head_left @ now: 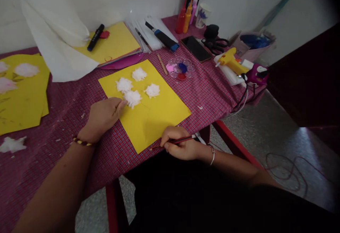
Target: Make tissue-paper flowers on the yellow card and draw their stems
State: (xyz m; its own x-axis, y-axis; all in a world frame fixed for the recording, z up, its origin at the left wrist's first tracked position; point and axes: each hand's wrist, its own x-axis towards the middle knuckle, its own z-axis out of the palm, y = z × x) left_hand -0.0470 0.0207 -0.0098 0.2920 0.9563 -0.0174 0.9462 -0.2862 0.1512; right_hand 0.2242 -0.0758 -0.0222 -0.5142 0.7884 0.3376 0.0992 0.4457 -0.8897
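My right hand (180, 144) is closed around a red and black pencil (183, 139), its point near the front edge of a yellow sheet (170, 102). Four white, fluffy paper flowers (139, 74) sit on the upper part of that sheet. Faint thin lines run below them. At the sheet's left edge, my left hand (107, 114) has its fingers pressed together, with the tips against the lowest flower (132, 98). Whether they pinch anything is hidden.
Another yellow sheet with pinkish flowers (26, 69) lies at left. Behind are a black marker (96, 37), a blue cutter (166, 40) and a paint palette (180, 67). At right are a phone (196, 48), scissors (214, 45) and a yellow glue gun (232, 62) with cables.
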